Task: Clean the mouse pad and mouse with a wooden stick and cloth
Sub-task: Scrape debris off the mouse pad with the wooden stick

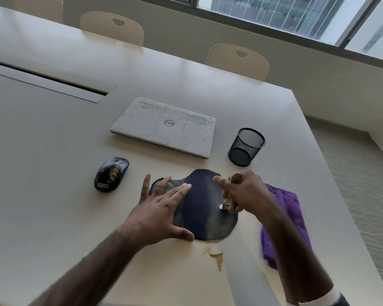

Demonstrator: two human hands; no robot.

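Observation:
A dark blue mouse pad [202, 202] lies on the table in front of me, with dusty streaks on its surface. My left hand [161, 208] rests flat on the pad's left side, fingers spread. My right hand [243, 191] is closed around a thin wooden stick [226, 203] whose tip touches the pad's right part. A black mouse [111, 174] with tan crumbs on its top sits apart, left of the pad. A purple cloth [290, 215] lies to the right of the pad, partly under my right forearm.
A small pile of tan crumbs [218, 258] lies on the table just in front of the pad. Behind the pad are a closed white laptop [164, 127] and a black mesh cup [246, 146]. The table's right edge [332, 177] runs close by the cloth.

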